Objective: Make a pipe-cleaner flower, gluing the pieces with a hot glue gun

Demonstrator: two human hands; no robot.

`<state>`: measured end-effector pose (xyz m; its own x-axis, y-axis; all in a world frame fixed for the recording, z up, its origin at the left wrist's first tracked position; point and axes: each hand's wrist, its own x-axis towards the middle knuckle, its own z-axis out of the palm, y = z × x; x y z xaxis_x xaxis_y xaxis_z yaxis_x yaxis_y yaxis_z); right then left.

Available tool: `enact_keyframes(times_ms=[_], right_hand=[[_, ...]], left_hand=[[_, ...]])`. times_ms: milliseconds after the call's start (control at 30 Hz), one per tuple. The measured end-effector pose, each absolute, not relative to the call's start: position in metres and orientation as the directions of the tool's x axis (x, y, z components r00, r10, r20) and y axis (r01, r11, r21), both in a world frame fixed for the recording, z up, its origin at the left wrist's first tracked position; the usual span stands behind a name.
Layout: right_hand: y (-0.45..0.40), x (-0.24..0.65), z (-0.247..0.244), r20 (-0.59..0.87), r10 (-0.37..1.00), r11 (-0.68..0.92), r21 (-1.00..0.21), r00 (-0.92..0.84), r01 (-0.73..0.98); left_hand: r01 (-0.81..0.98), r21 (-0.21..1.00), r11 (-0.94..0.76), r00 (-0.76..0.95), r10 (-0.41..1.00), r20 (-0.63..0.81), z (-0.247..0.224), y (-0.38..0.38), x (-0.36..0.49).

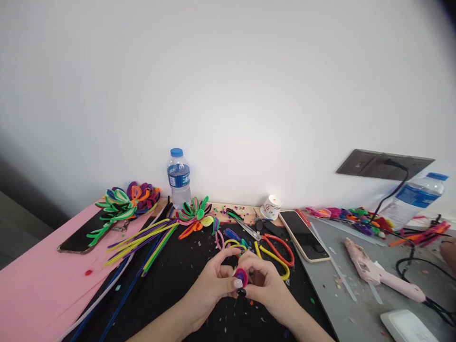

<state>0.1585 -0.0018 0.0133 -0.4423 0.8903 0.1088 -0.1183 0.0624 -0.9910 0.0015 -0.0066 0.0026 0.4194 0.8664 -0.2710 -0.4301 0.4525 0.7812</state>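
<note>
Over the black mat (171, 285), my left hand (210, 287) and my right hand (265, 285) meet with fingers closed on a small rolled pink and purple pipe-cleaner coil (241, 277). My left thumb presses on its front, and my right fingers grip its other side. A black round piece (242, 292) shows at its lower edge; whether it is joined to the coil I cannot tell. Just beyond my hands lie red-handled scissors (281, 249), yellow-handled scissors (274, 259) and loose curled pipe cleaners (231, 235).
Straight pipe cleaners (153, 244) and a pipe-cleaner flower (195, 216) lie left. A water bottle (178, 178) and paper cup (271, 207) stand by the wall. A phone (304, 236) and a corded pink glue gun (384, 275) lie right. Another person's hand (449, 251) shows at the right edge.
</note>
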Motion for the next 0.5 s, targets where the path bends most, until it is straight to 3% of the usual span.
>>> enact_keyframes(times_ms=[267,500], right_hand=[[0.002,0.163,0.012,0.107,0.910,0.071,-0.992,-0.400,-0.103],[0.008,0.169,0.013,0.024,0.958,-0.024,-0.986,-0.285,-0.162]], left_hand=[[-0.377,0.844,0.382,0.401,0.888,-0.222,0.004,-0.001,-0.002],[-0.377,0.882,0.282,0.204,0.954,-0.217,0.000,0.005,-0.008]])
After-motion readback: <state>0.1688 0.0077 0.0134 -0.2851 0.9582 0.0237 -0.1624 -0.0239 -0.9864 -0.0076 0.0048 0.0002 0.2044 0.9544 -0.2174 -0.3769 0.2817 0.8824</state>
